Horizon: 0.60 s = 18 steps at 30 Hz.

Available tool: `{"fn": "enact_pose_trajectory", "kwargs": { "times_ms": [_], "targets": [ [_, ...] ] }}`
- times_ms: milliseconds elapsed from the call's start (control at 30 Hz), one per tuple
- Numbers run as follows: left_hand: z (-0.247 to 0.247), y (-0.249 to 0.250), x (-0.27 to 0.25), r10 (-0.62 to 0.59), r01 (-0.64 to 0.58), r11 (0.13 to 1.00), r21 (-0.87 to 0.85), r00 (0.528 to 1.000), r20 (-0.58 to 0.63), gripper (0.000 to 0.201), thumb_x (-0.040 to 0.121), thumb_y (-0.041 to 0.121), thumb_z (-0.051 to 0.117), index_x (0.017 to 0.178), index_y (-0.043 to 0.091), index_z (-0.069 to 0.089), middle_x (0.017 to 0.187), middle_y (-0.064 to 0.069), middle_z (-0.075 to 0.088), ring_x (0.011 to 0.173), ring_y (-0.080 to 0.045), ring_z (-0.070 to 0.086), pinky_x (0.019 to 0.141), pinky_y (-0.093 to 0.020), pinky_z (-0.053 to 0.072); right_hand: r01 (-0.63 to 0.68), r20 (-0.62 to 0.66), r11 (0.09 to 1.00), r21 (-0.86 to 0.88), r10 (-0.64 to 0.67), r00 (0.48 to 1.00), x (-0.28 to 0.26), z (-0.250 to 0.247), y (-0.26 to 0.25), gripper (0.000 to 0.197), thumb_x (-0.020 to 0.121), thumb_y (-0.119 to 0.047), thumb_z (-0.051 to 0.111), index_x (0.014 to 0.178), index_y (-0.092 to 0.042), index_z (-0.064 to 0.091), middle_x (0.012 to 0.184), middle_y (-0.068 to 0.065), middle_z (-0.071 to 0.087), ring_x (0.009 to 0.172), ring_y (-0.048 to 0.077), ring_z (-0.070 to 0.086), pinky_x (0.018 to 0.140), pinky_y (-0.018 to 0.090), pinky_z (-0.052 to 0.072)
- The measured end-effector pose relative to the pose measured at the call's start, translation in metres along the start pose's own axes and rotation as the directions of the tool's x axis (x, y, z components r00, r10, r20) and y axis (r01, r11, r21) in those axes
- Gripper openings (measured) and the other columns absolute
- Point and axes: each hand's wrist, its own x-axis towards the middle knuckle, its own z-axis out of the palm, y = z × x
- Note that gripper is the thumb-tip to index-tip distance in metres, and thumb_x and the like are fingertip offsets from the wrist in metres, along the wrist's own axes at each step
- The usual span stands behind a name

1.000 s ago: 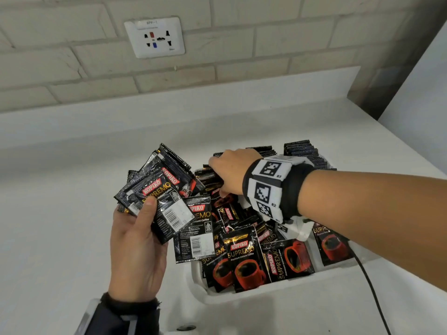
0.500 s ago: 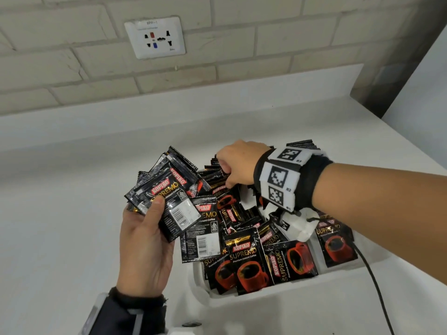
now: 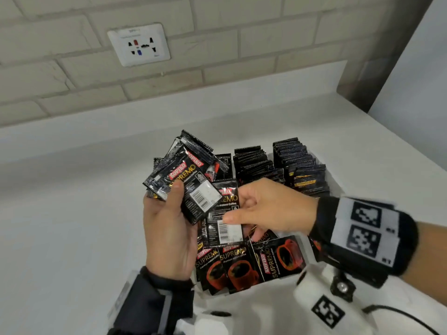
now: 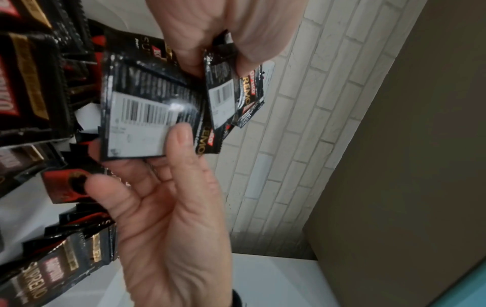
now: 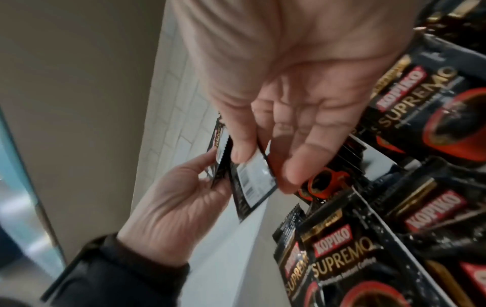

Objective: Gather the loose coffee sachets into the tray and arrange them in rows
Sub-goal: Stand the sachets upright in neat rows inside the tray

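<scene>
Black Kopiko sachets fan (image 3: pixel 186 175) from your left hand (image 3: pixel 167 228), thumb clamped on top. At 3 o'clock, your right hand (image 3: pixel 268 211) pinches one sachet (image 3: pixel 223 221) above the white tray (image 3: pixel 249 310); two upright rows (image 3: pixel 280 165) stand at 12 o'clock.

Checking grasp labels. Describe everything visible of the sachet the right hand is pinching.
The single sachet is a flat, glossy black foil packet, back side up: white barcode panel, red Kopiko logo, gold lettering. The right hand pinches it, thumb on the barcode panel, fingers beneath. It is held flat above the loose sachets in the tray, right beside the fanned stack that the left hand grips.
</scene>
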Motion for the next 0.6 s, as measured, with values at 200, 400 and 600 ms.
{"fn": "enact_pose_trajectory", "kwargs": {
  "times_ms": [200,400,600],
  "targets": [
    [-0.005,0.005,0.000,-0.008,0.007,1.000,-0.017,0.999,-0.041,0.032,0.093,0.006,0.047,0.125,0.001,0.046,0.094,-0.009,0.069,0.071,-0.016,0.071,0.050,-0.028,0.056,0.048,-0.101,0.994,0.102,-0.038,0.994,-0.024,-0.021,0.011,0.003,0.084,-0.016,0.060,0.085,-0.017,0.057,0.072,-0.002,0.067,0.049,0.002,0.059,0.047,0.014,0.049],
    [0.002,-0.007,-0.009,-0.011,0.007,0.996,0.090,0.999,0.047,0.031,0.087,-0.003,0.051,0.117,-0.002,0.054,0.112,-0.025,0.063,0.097,-0.038,0.064,0.078,-0.048,0.055,0.161,-0.175,0.979,0.125,-0.138,0.975,-0.019,-0.020,-0.002,0.015,0.076,-0.022,0.070,0.074,-0.021,0.054,0.051,-0.010,0.060,0.046,-0.001,0.052,0.048,0.016,0.041],
    [0.005,-0.011,-0.014,-0.038,0.034,0.998,0.051,0.995,0.097,0.054,0.071,-0.003,0.059,0.124,0.001,0.048,0.115,-0.024,0.062,0.102,-0.039,0.062,0.075,-0.048,0.056,0.180,-0.297,0.971,0.161,-0.126,0.946,-0.003,-0.003,0.002,0.031,0.072,-0.020,0.076,0.092,-0.022,0.052,0.065,-0.007,0.061,0.048,-0.006,0.054,0.043,0.006,0.038]
  ]
}}
